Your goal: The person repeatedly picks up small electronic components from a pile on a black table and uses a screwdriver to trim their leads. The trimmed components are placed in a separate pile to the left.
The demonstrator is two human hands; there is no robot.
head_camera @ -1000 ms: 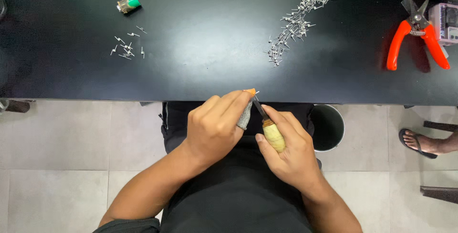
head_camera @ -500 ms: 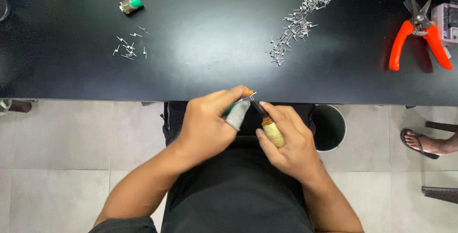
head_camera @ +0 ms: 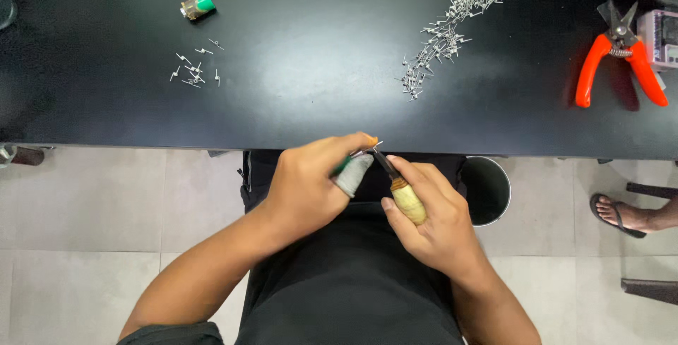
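My left hand is held over my lap just below the black table's front edge. It pinches a small green-and-metal part; its thumb wears a grey finger cot and one fingertip an orange one. My right hand grips a tool with a pale wooden handle. The tool's dark blade points up-left and meets the small part between the two hands.
On the table lie a long heap of small metal pins at the back right, a few loose pins at the left, a green-capped part, and orange-handled cutters. Another person's sandalled foot is on the tiled floor at right.
Both hands stay together over my lap. My left hand has turned the small part slightly against the tool's tip, and its grey-covered thumb now shows more.
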